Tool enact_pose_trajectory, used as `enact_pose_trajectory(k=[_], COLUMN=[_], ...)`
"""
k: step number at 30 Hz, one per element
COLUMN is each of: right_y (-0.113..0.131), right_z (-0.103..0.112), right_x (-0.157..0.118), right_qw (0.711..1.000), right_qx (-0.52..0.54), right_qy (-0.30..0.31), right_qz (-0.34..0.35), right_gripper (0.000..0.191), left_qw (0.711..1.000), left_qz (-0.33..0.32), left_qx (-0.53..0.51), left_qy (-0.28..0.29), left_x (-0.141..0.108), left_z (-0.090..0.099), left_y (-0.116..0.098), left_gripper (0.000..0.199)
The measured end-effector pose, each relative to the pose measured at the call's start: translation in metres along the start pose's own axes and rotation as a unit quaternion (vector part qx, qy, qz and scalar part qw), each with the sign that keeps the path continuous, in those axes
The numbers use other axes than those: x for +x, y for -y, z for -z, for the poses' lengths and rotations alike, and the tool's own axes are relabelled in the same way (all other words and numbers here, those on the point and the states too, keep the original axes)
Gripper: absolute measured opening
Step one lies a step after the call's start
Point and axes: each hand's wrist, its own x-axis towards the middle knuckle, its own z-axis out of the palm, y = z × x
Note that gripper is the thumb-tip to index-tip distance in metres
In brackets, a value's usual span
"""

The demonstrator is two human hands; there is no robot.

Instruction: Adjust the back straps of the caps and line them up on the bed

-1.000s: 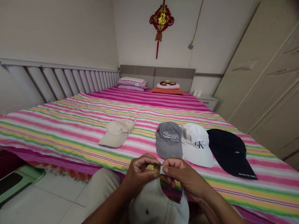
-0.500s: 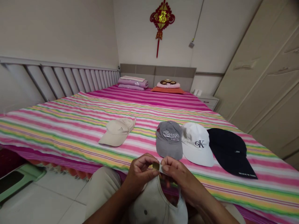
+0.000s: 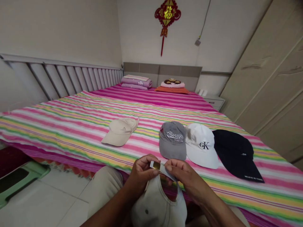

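Note:
A pale baseball cap (image 3: 151, 205) hangs over my lap with its back opening facing up. My left hand (image 3: 144, 171) pinches the metal buckle (image 3: 156, 165) at the cap's back strap. The strap (image 3: 167, 172) runs through the buckle, and a short end sticks out on the left. My right hand (image 3: 183, 175) grips the strap on the other side, thumb on top. Beyond my hands, a grey cap (image 3: 172, 142), a white cap (image 3: 201, 146) and a black cap (image 3: 236, 154) lie side by side on the bed. A beige cap (image 3: 120, 132) rests apart to the left.
The bed has a striped sheet (image 3: 78, 126). Folded bedding (image 3: 136, 82) and a pink pillow stack (image 3: 172, 85) sit by the headboard (image 3: 182, 74). A white railing (image 3: 71, 78) borders the left side. A green stool (image 3: 35, 171) stands on the tiled floor at lower left.
The strap now shows as a longer stretch between my hands, with its end poking out left of the buckle. My right hand has tilted slightly. The view has shifted a little.

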Motion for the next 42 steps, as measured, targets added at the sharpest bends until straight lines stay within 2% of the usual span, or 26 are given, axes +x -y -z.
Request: enact_pose_trajectory(k=[5, 7, 12, 18, 24, 27, 34, 37, 42], right_y=[0.001, 0.0, -0.004, -0.01, -0.006, -0.003, 0.001, 0.001, 0.001], right_z=[-0.001, -0.001, 0.001, -0.002, 0.0, 0.003, 0.007, 0.009, 0.011], right_x=[-0.001, 0.0, 0.0, 0.004, 0.004, 0.003, 0.004, 0.005, 0.006], right_qw=[1.0, 1.0, 0.998, 0.996, 0.996, 0.997, 0.998, 0.998, 0.998], right_qx=[0.009, 0.014, 0.035, 0.073, 0.052, 0.022, -0.003, -0.013, -0.019], right_qy=[-0.024, -0.02, -0.011, -0.012, 0.022, 0.021, 0.011, 0.016, 0.017], right_qz=[-0.011, -0.018, -0.055, -0.052, -0.071, -0.065, -0.054, -0.054, -0.06], right_gripper=[0.032, 0.034, 0.031, 0.031, 0.033, 0.031, 0.021, 0.02, 0.019], left_qw=[0.999, 0.999, 1.0, 0.998, 0.997, 0.995, 0.979, 0.959, 0.903], left_qz=[0.01, 0.001, 0.007, -0.007, -0.029, -0.027, 0.109, 0.165, 0.249], left_qx=[0.029, 0.043, 0.001, 0.04, 0.062, 0.084, 0.06, 0.134, 0.251], left_qy=[0.021, 0.029, 0.012, 0.041, 0.034, 0.054, 0.161, 0.188, 0.242], left_x=[0.001, 0.002, 0.002, 0.001, 0.001, 0.001, 0.011, 0.022, 0.038], left_z=[0.003, 0.004, 0.009, 0.008, 0.008, 0.012, 0.024, 0.023, 0.017], left_y=[0.002, 0.002, 0.002, 0.003, 0.001, -0.002, -0.018, -0.031, -0.045], left_gripper=[0.021, 0.02, 0.02, 0.02, 0.019, 0.023, 0.049, 0.043, 0.032])
